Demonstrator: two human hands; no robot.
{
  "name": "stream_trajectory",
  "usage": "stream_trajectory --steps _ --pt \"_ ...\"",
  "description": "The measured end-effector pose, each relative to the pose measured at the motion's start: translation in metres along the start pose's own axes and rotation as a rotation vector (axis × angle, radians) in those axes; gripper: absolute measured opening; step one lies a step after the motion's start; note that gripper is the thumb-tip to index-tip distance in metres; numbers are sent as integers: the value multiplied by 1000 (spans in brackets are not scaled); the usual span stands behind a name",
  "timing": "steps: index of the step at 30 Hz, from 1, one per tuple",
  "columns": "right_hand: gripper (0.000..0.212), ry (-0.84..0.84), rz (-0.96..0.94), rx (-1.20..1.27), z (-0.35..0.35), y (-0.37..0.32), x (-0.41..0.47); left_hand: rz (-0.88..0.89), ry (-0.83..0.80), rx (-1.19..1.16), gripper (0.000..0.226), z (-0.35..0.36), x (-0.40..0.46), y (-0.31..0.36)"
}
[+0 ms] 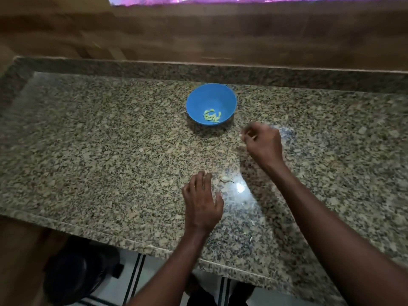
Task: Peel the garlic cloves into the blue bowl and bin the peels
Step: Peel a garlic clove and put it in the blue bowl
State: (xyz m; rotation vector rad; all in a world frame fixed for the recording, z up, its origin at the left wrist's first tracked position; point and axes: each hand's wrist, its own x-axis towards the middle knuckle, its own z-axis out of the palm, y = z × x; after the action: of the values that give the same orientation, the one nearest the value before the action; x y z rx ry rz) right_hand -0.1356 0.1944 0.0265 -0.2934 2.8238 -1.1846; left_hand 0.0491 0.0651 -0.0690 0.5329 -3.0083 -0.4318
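Observation:
The blue bowl (211, 100) stands on the granite counter (110, 140) near the back, with several pale peeled garlic cloves (212, 117) in its bottom. My right hand (263, 144) hovers just right of the bowl, fingers curled, pinching something small and pale that is too blurred to name. My left hand (202, 202) rests on the counter nearer the front edge, fingers straight and spread. A scrap of garlic peel (226, 179) lies just right of its fingertips, and more thin peel bits (241, 188) are scattered in the glare beside it.
A wood-panelled wall (220, 40) rises behind the counter. A dark round object (77, 274) sits on the floor below the counter's front edge at the left. White tiled floor with dark stripes (136, 279) shows below.

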Motion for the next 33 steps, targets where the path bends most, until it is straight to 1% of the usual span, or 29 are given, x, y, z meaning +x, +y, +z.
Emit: stream_trajectory --steps 3,6,9,11,13,14,15,17,18,20,22,25,28,31,33 --pt "5 26 -135 -37 14 -36 49 -7 1 -25 60 -2 -2 2" --pt "13 -14 -207 -184 31 -58 78 -11 2 -36 61 -1 -2 2" --pt "26 -65 -244 -256 40 -62 86 -13 -4 -31 63 0 -2 1" --pt "27 -49 -239 -215 37 -55 74 -8 -5 -39 63 1 -2 1" --pt "19 29 -212 -125 29 -39 47 -3 3 -44 63 1 -2 0" --pt "15 46 -182 -77 25 -28 27 0 10 -46 64 2 -2 0" --pt "11 26 -142 -43 22 -17 6 6 18 -48 63 2 -2 0" --pt "6 -107 -60 -27 21 7 -37 17 28 -44 63 2 -2 0" --pt "10 -180 -26 -33 25 17 -56 20 26 -36 63 2 -2 0" --pt "20 -265 -38 -73 37 31 -81 20 16 -15 63 2 -2 1" --pt "23 -277 -78 -113 48 35 -92 25 16 -3 63 1 -2 1" --pt "12 -235 -72 -147 55 30 -91 34 36 -8 61 1 -3 1" --pt "14 -217 57 -65 49 23 -85 43 29 -22 61 0 -3 1" --pt "11 -283 154 23 34 20 -85 32 10 -66 61 -3 -4 0" --pt "11 -337 221 159 23 21 -87 -10 14 -178 55 -6 -3 0"
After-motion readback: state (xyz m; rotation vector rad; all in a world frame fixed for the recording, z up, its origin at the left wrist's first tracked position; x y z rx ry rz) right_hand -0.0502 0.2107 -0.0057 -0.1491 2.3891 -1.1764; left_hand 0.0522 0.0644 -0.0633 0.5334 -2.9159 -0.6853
